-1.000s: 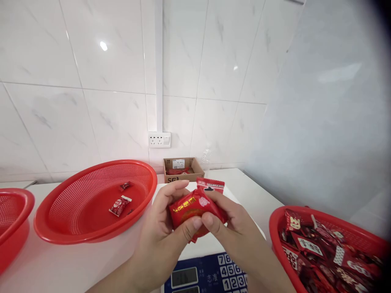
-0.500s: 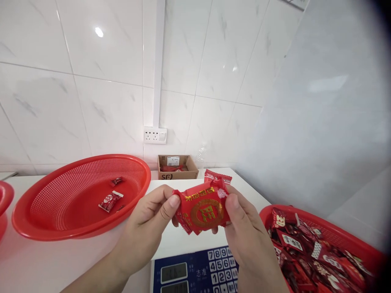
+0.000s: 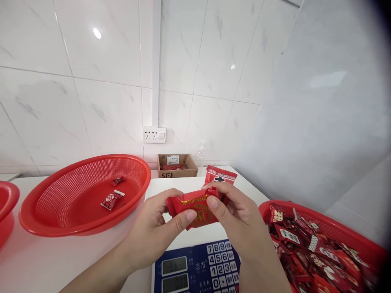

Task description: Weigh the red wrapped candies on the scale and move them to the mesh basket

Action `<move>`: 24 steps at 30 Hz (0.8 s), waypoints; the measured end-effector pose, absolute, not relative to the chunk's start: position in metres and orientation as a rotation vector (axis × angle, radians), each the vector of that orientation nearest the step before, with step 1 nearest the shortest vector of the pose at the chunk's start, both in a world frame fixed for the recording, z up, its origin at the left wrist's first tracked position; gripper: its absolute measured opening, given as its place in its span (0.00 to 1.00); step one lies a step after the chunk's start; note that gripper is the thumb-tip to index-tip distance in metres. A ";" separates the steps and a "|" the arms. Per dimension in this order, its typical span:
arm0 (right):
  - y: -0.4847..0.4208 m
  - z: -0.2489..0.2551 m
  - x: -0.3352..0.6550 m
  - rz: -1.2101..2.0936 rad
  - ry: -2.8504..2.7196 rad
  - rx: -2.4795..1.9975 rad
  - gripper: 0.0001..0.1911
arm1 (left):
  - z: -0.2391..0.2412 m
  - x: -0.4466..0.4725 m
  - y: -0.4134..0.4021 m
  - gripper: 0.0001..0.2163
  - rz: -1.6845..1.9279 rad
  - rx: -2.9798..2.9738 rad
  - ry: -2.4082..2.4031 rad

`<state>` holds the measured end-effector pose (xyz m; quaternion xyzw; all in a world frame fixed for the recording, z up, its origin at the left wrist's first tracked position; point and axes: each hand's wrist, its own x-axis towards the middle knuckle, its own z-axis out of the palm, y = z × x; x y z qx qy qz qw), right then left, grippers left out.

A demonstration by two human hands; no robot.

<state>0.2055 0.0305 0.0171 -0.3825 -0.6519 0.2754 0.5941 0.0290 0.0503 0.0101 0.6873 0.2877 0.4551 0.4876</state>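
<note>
Both my hands are closed on a red snack packet with gold lettering, held above a digital scale. My left hand grips its left side, thumb across the front. At its right end, my right hand pinches the wrapper between thumb and fingers. A second red packet with a white band shows just behind my right fingers; whether they hold it I cannot tell. Below, the blue panel of the scale shows its number keys and displays, partly covered by my right wrist.
On the left stands a red basket with a few small wrapped snacks. Another red basket at right is full of packets. A small cardboard box sits by the tiled wall, below a socket. Another red basket is cut off at far left.
My hands have come closer together, and my left thumb now lies over the packet's front. The packet has tilted, and more of the second packet shows behind it.
</note>
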 end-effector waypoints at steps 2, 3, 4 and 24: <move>0.029 0.017 0.204 0.630 -1.502 -0.884 0.11 | 0.010 0.030 0.049 0.13 1.098 1.665 0.705; 0.029 0.016 0.202 0.635 -1.473 -0.886 0.13 | 0.009 0.030 0.049 0.13 1.099 1.648 0.699; 0.030 0.015 0.201 0.649 -1.433 -0.889 0.14 | 0.009 0.031 0.049 0.13 1.101 1.630 0.689; 0.041 0.012 0.207 0.532 -1.104 -0.703 0.09 | 0.006 0.032 0.058 0.13 1.262 1.371 0.575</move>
